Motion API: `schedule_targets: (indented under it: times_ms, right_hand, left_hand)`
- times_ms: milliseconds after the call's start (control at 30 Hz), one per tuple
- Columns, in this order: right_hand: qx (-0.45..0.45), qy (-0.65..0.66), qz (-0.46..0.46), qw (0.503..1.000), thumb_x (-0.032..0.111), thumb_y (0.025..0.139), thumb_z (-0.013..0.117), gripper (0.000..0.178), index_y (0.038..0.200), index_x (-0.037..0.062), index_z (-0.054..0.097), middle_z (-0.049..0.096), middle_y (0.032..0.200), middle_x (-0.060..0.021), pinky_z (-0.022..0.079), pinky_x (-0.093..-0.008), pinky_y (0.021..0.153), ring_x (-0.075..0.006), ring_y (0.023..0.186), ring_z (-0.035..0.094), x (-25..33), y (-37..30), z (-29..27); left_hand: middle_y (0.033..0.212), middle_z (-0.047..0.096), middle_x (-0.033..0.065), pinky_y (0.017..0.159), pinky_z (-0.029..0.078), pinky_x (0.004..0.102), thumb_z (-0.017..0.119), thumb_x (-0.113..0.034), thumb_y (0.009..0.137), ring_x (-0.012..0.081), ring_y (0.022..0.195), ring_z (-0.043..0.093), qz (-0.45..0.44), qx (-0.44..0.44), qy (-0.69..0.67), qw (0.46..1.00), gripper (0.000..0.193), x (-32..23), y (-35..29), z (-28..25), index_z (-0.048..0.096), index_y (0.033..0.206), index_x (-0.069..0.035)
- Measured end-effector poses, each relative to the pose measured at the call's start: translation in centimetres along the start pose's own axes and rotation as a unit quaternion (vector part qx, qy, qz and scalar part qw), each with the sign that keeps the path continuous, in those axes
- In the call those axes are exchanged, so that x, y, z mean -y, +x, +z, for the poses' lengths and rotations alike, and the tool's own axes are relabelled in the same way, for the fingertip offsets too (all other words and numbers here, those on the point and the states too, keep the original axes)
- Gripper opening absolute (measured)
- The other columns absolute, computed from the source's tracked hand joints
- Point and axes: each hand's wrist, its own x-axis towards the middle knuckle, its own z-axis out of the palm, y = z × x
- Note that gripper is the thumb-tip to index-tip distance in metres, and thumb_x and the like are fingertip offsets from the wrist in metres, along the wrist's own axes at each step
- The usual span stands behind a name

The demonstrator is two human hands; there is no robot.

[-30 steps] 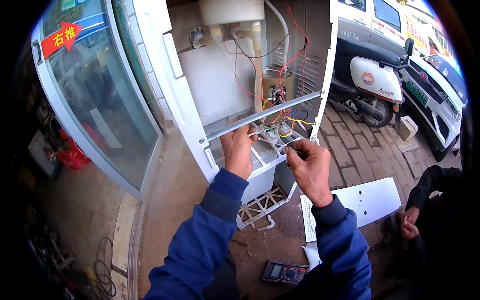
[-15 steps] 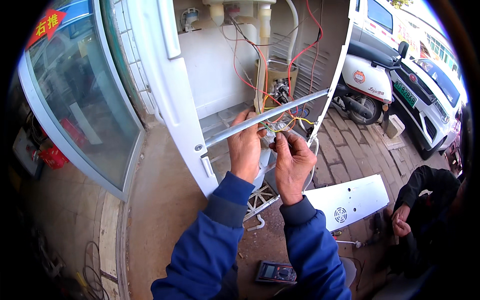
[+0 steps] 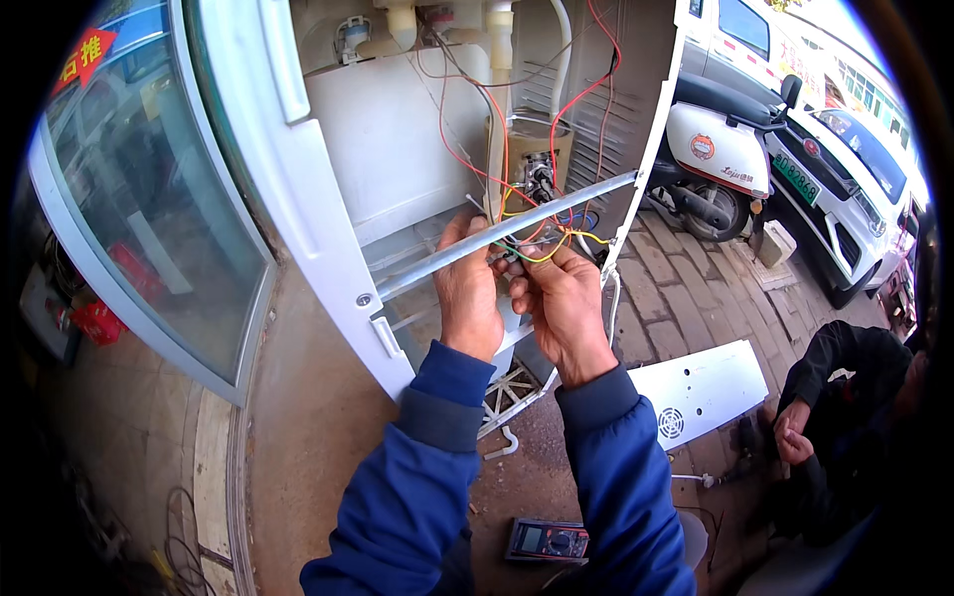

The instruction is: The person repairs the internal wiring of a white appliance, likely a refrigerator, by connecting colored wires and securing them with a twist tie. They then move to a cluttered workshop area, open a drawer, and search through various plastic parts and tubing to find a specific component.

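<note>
Both of my hands work among thin coloured wires [image 3: 550,250] in the lower part of an opened white cabinet [image 3: 348,214], which looks like a water dispenser. My left hand [image 3: 469,298] reaches up behind a slanting metal crossbar [image 3: 417,273], its fingers curled together; what lies in them is mostly hidden. Just right of it, my right hand [image 3: 566,308] pinches at the yellow and green wires below the bar. The fingertips of both hands nearly meet. Above them, red and dark wires run up past a tan cylindrical tank [image 3: 559,149] with metal fittings.
On the ground lie a white vented panel [image 3: 711,387], a multimeter [image 3: 549,539] and a white bent pipe [image 3: 504,443]. A glass door [image 3: 149,189] stands at left. At right another person's hands [image 3: 793,435] are close by; a scooter [image 3: 715,149] and a white car [image 3: 845,189] stand beyond.
The view has shifted, so the cabinet appears farther left. My right hand has turned, its fingers now higher against the wires. My left hand stays behind the crossbar.
</note>
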Motion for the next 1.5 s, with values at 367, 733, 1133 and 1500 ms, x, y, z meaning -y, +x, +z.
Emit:
schedule_targets:
  times_ms: [367, 733, 1133, 1500]
  right_hand:
    - [-0.07, -0.327, -0.355, 0.873, 0.005, 0.101, 0.063, 0.015, 0.113, -0.0035, 0.066, 0.071, 0.088, -0.0073, 0.053, -0.0267, 0.064, -0.0106, 0.074, 0.065, -2.0, 1.3, 0.4]
    - [-0.092, -0.292, -0.314, 0.899, 0.006, 0.097, 0.07, 0.022, 0.115, -0.0064, 0.071, 0.073, 0.087, -0.0047, 0.056, -0.0257, 0.067, -0.0079, 0.076, 0.065, -2.1, 1.6, 0.8]
    - [-0.099, -0.293, -0.345, 0.886, 0.002, 0.093, 0.072, 0.017, 0.109, -0.0019, 0.072, 0.075, 0.089, -0.0088, 0.054, -0.026, 0.067, -0.0087, 0.075, 0.067, -1.9, 0.7, 0.6]
    - [0.04, -0.335, -0.341, 0.878, -0.005, 0.09, 0.069, 0.02, 0.11, -0.005, 0.072, 0.072, 0.096, -0.007, 0.053, -0.026, 0.076, -0.0119, 0.089, 0.066, -1.4, 0.4, -0.6]
  left_hand:
    - [0.103, 0.067, 0.0042, 0.076, 0.051, 0.0286, 0.063, -0.011, 0.101, 0.0137, 0.091, 0.063, 0.075, -0.079, -0.031, 0.994, 0.016, 0.2, 0.3, -0.2, 0.062, 0.116, -0.005]
    - [0.101, 0.069, 0.0012, 0.077, 0.049, 0.029, 0.066, -0.021, 0.101, 0.0111, 0.085, 0.06, 0.078, -0.083, -0.017, 0.993, 0.018, -0.6, -0.2, -0.2, 0.066, 0.112, -0.007]
    - [0.094, 0.067, 0.0035, 0.071, 0.051, 0.0271, 0.069, -0.013, 0.098, 0.0101, 0.076, 0.058, 0.088, -0.064, -0.043, 0.993, 0.018, -0.1, -0.7, -0.2, 0.067, 0.112, -0.002]
    - [0.097, 0.069, 0.0037, 0.075, 0.054, 0.0267, 0.068, -0.005, 0.097, 0.0121, 0.083, 0.062, 0.091, -0.016, -0.054, 0.994, 0.007, -0.5, -1.1, -0.9, 0.068, 0.104, -0.005]
